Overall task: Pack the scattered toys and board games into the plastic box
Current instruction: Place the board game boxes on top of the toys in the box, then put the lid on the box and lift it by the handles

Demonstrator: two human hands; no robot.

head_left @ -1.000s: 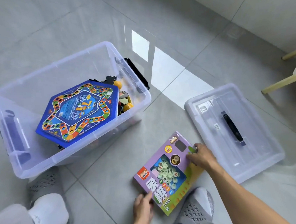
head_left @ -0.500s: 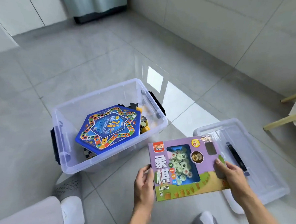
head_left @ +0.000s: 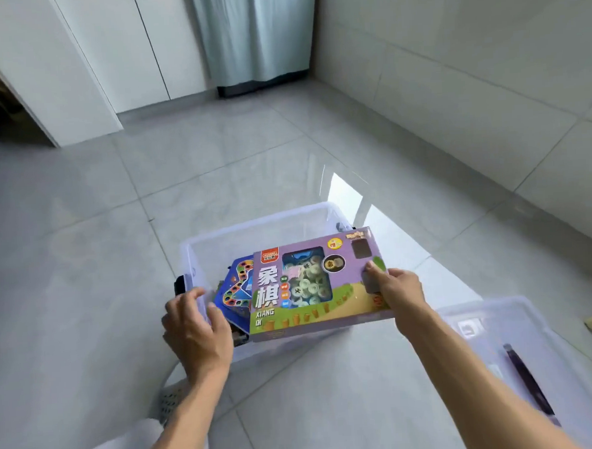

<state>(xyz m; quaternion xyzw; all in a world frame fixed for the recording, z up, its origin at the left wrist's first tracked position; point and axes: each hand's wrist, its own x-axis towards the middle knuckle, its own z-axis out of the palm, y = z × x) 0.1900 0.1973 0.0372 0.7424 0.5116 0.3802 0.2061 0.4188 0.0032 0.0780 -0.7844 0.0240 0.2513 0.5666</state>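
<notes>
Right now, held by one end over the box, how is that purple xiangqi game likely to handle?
The purple xiangqi box probably stays stiff: it juts flat from the right hand alone. Loose discs behind its window may shift and rattle. Glossy card could slip.

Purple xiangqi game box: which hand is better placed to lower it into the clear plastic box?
The right hand. It grips the purple xiangqi game box at its right edge, held over the clear plastic box. The left hand holds nothing and sits at the box's near left rim.
</notes>
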